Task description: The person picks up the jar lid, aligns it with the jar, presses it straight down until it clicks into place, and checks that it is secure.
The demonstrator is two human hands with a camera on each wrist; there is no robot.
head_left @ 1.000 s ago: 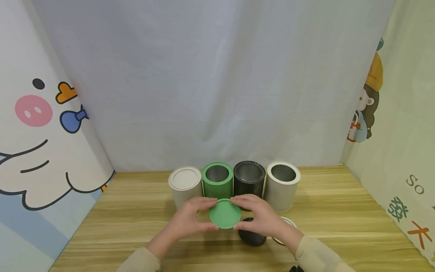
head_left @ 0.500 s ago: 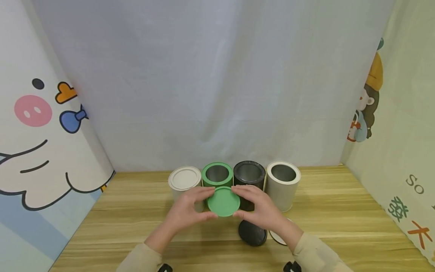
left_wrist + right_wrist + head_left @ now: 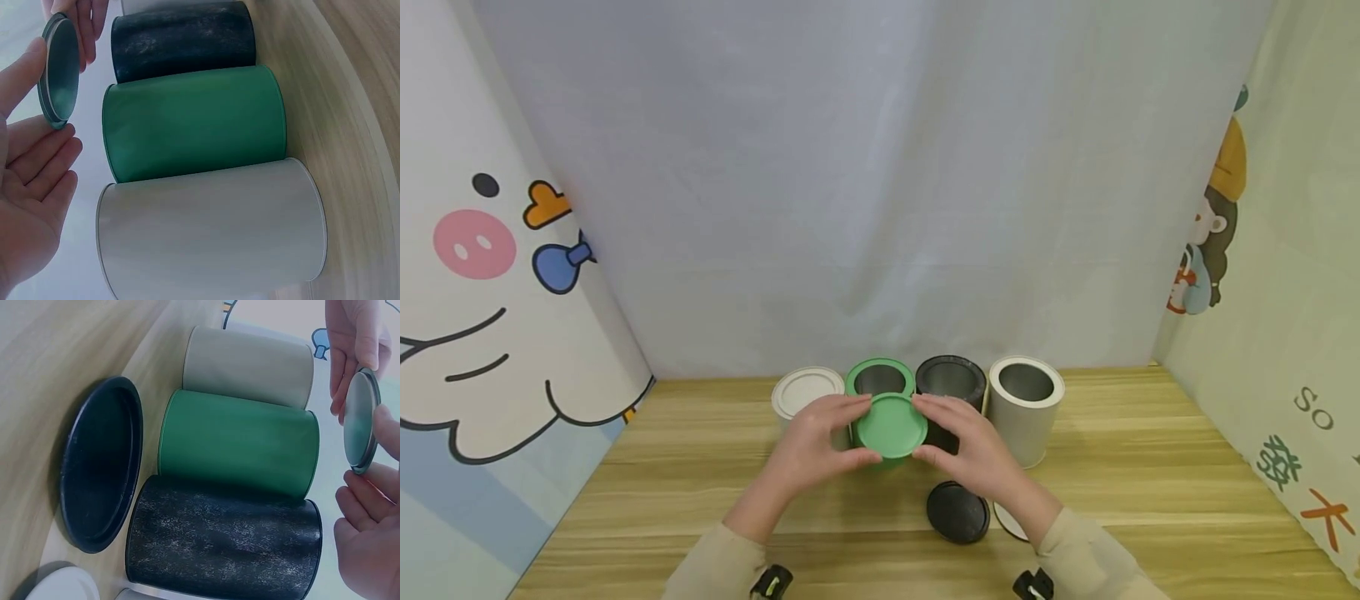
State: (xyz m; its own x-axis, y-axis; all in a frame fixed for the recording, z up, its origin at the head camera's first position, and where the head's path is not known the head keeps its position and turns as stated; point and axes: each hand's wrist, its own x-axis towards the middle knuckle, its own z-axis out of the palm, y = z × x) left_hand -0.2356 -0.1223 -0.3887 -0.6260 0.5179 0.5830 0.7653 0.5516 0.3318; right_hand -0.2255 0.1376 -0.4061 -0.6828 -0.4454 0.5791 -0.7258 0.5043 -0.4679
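A round green lid point(image 3: 892, 426) hangs level in the air between both hands. My left hand point(image 3: 816, 442) pinches its left edge between thumb and fingers; my right hand point(image 3: 973, 442) does the same on the right. In the head view the lid overlaps the front of the open green can point(image 3: 880, 367). Both wrist views show the lid apart from and above the green can point(image 3: 194, 125), its underside partly visible. A black can point(image 3: 225, 537) stands open to the right of the green one. At the left of the row is a white can with its lid point(image 3: 808, 392) on.
An open white can point(image 3: 1024, 425) ends the row on the right. In front, a black lid point(image 3: 958, 512) and a white lid point(image 3: 1010, 522), partly behind the right forearm, lie on the wooden table point(image 3: 1150, 483). A grey curtain point(image 3: 880, 183) hangs behind.
Both hands have carried the green lid upward and away from the body, toward the green can's opening. The cans and the lids on the table have stayed put.
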